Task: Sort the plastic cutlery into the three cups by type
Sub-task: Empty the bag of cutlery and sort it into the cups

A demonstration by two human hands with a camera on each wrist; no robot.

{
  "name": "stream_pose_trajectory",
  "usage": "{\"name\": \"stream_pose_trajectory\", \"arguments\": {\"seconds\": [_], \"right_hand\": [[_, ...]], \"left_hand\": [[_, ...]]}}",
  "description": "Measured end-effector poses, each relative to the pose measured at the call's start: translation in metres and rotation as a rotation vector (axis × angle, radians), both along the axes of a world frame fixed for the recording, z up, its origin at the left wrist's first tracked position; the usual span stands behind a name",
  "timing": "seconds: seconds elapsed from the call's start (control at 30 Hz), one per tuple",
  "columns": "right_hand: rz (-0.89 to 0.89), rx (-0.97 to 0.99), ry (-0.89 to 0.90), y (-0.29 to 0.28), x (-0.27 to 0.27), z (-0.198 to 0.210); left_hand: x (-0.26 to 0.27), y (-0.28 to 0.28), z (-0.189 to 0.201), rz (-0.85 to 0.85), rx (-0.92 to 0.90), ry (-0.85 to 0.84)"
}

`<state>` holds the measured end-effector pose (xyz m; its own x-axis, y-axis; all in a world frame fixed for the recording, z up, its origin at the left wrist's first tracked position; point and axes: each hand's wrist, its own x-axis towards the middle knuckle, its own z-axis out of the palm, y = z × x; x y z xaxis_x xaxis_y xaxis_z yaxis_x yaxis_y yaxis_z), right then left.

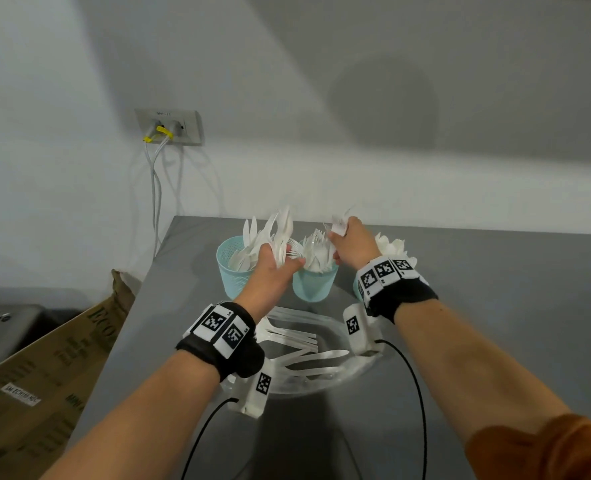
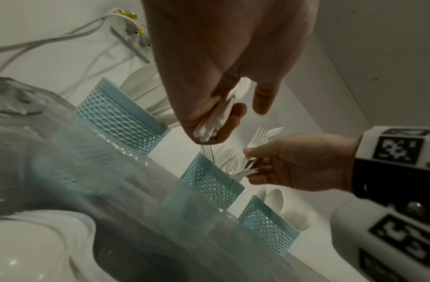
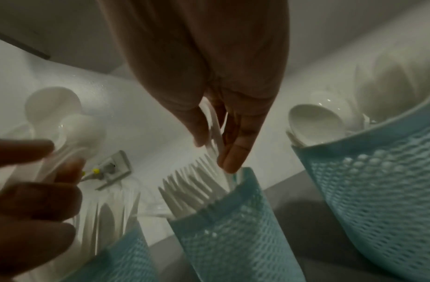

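Note:
Three teal mesh cups stand in a row on the grey table. The left cup point(image 1: 233, 271) holds knives, the middle cup point(image 1: 313, 285) forks, and the right cup point(image 3: 378, 171) spoons; in the head view my right wrist hides most of the right cup. My left hand point(image 1: 283, 261) grips a bundle of white cutlery point(image 1: 283, 233) between the left and middle cups; spoon bowls point(image 3: 71, 131) show in it. My right hand point(image 1: 339, 244) pinches a few forks point(image 2: 264, 135) just above the middle cup point(image 3: 223, 229). A clear tray point(image 1: 353, 368) in front holds more loose cutlery point(image 1: 297, 341).
The cups stand near the table's back edge, close to the white wall. A wall socket point(image 1: 169, 126) with cables hangs at the left. A cardboard box point(image 1: 44, 375) leans beside the table's left edge. Cables from my wrist cameras trail across the near table.

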<state>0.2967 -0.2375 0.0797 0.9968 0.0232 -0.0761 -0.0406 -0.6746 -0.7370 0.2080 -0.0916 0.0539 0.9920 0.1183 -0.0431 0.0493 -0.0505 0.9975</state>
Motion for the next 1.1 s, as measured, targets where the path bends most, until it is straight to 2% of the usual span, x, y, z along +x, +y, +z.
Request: {"name": "stream_pose_trajectory", "arguments": {"seconds": [0.1,0.23,0.4,0.5,0.57,0.7,0.83,1.0,1.1], "right_hand": [[0.026,0.014,-0.048,-0.004,-0.006,-0.01],[-0.002,0.156,-0.179,-0.003,-0.014,-0.017],[0.05,0.042,-0.208,-0.001,-0.018,-0.028],[0.024,0.178,-0.3,0.008,-0.029,-0.011],[0.057,0.293,-0.35,0.016,-0.041,0.006],[0.149,0.387,-0.243,0.029,-0.062,0.02],[0.112,0.415,-0.24,0.039,-0.066,0.014],[0.056,0.481,-0.218,0.047,-0.062,0.016],[0.115,0.508,-0.219,0.049,-0.064,0.023]], "left_hand": [[-0.002,0.001,0.005,0.013,-0.115,0.043],[0.001,0.003,-0.001,0.043,-0.055,0.022],[0.001,-0.003,-0.002,0.054,0.222,-0.092],[-0.004,-0.004,-0.001,0.081,0.369,-0.164],[-0.005,-0.003,-0.002,0.107,0.425,-0.151],[-0.005,-0.004,-0.005,0.16,0.496,-0.124],[-0.009,-0.007,-0.004,0.163,0.565,-0.155],[-0.015,-0.009,-0.003,0.244,0.516,-0.178],[-0.018,-0.008,-0.003,0.27,0.527,-0.205]]}}
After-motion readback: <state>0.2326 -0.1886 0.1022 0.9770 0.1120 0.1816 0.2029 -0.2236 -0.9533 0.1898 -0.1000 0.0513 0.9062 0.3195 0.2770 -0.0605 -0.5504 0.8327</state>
